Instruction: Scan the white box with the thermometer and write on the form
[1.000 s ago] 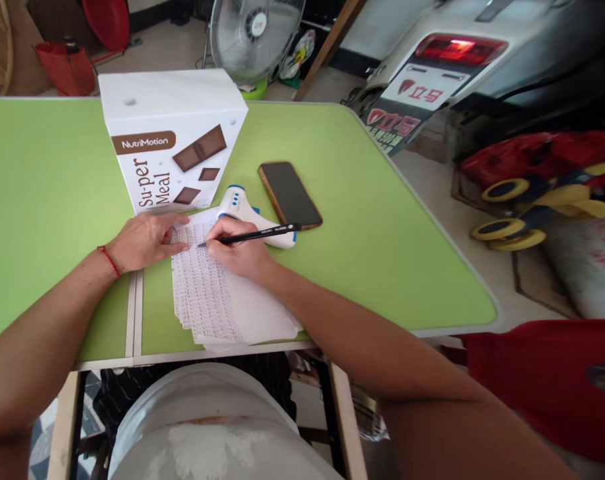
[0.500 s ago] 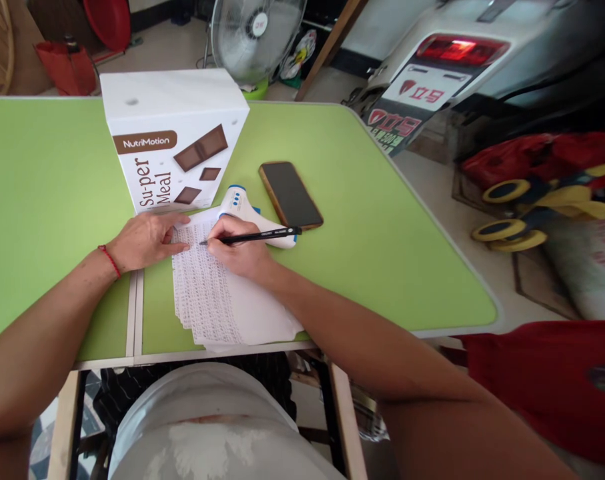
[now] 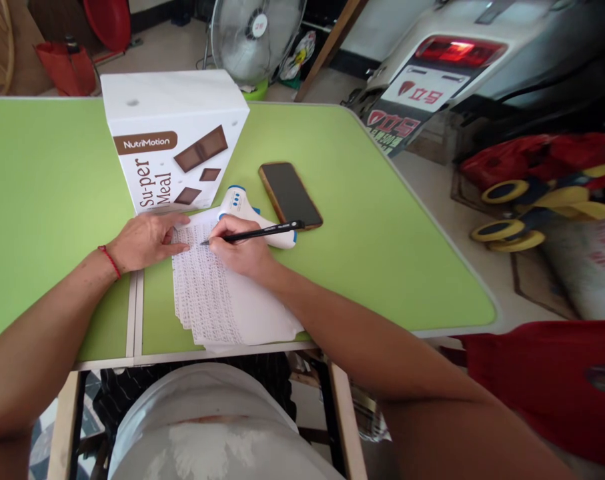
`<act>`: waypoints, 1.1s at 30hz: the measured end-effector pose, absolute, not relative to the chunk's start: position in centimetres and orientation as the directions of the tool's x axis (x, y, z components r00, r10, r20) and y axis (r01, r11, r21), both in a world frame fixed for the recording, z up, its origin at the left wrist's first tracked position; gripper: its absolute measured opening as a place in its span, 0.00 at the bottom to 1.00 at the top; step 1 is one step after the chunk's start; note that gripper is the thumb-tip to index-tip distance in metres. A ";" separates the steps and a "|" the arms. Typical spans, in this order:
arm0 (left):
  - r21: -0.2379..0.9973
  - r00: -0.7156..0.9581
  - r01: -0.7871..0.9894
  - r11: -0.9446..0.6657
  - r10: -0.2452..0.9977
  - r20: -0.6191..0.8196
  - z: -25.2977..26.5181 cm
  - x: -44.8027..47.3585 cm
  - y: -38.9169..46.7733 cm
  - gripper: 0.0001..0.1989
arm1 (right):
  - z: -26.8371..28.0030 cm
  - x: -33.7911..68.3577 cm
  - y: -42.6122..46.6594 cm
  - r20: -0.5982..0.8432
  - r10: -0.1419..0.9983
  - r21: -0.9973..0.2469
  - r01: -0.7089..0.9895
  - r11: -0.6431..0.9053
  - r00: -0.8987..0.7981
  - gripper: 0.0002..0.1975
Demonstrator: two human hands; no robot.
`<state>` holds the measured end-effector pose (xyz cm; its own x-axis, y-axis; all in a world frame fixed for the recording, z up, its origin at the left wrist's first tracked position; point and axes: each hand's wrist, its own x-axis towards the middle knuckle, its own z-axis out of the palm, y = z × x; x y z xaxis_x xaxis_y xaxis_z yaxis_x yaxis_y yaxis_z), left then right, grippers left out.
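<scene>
My right hand (image 3: 239, 248) is closed round a black pen (image 3: 262, 233), its tip at the written part of a sheet of paper (image 3: 209, 293). Lines of small handwriting cover the left side of the sheet, which lies on others in a loose stack; the right side is blank. My left hand (image 3: 149, 239), with a red cord at the wrist, rests with fingers spread on the paper's upper left edge. Just beyond the right hand lies a white and blue infrared thermometer (image 3: 237, 203), partly covered by that hand. A phone (image 3: 291, 195) in a brown case lies beside it, screen dark.
A white NutriMotion box (image 3: 177, 140) stands on the green table (image 3: 382, 253) behind my left hand. Past the table are a floor fan (image 3: 258, 40), a scooter's rear (image 3: 457, 60) and a red bag (image 3: 67, 67). Red cloth (image 3: 547, 380) is at the lower right.
The pen's upper end has tipped slightly upward, and my right hand has shifted a tiny bit to the right. My left hand stays in place.
</scene>
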<state>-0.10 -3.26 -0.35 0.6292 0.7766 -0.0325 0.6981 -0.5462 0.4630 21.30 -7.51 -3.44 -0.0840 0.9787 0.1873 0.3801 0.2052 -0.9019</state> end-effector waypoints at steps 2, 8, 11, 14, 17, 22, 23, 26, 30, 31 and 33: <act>0.460 0.626 0.703 -0.543 0.779 -0.036 -0.4 -0.1 -3.3 0.25 | -3.5 21.3 -7.5 0.185 0.979 -0.911 0.359 0.202 -0.081 0.05; 0.462 0.623 0.708 -0.534 0.780 -0.053 -0.2 -0.1 -3.3 0.26 | -3.3 21.4 -7.5 0.192 0.976 -0.898 0.383 0.215 -0.098 0.06; 0.461 0.620 0.710 -0.533 0.783 -0.049 -0.2 -0.1 -3.3 0.26 | -3.3 21.3 -7.6 0.204 0.974 -0.901 0.371 0.225 -0.094 0.07; 0.463 0.627 0.702 -0.542 0.778 -0.041 -0.3 -0.1 -3.2 0.25 | -3.4 21.3 -7.7 0.206 0.974 -0.910 0.346 0.228 -0.099 0.06; 0.466 0.628 0.701 -0.540 0.777 -0.044 -0.3 -0.1 -3.2 0.25 | -3.5 21.4 -7.7 0.203 0.969 -0.902 0.357 0.241 -0.142 0.04; 0.466 0.622 0.704 -0.536 0.782 -0.040 -0.3 -0.1 -3.2 0.25 | -3.6 21.3 -7.8 0.199 0.964 -0.892 0.376 0.253 -0.177 0.05; 0.469 0.626 0.698 -0.541 0.779 -0.034 -0.3 -0.2 -3.2 0.25 | -3.6 21.3 -7.8 0.190 0.965 -0.894 0.373 0.246 -0.181 0.05; 0.476 0.631 0.690 -0.545 0.776 -0.026 -0.4 -0.2 -3.2 0.24 | -3.6 21.2 -7.8 0.164 0.969 -0.904 0.365 0.223 -0.187 0.05; 0.469 0.622 0.703 -0.534 0.782 -0.042 -0.3 -0.1 -3.2 0.25 | -3.5 21.1 -7.9 0.155 0.973 -0.905 0.370 0.210 -0.172 0.04; 0.468 0.621 0.705 -0.532 0.782 -0.046 -0.3 -0.1 -3.2 0.25 | -3.5 21.1 -7.9 0.158 0.973 -0.905 0.369 0.211 -0.169 0.04; 0.465 0.621 0.707 -0.533 0.783 -0.047 -0.3 0.0 -3.2 0.25 | -3.4 21.1 -7.9 0.163 0.972 -0.907 0.362 0.215 -0.171 0.04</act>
<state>-0.05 -3.22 -0.28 0.6208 0.7826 -0.0470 0.7072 -0.5330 0.4645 21.13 -7.92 -3.45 -0.1707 0.9718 0.1626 0.3617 0.2154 -0.9071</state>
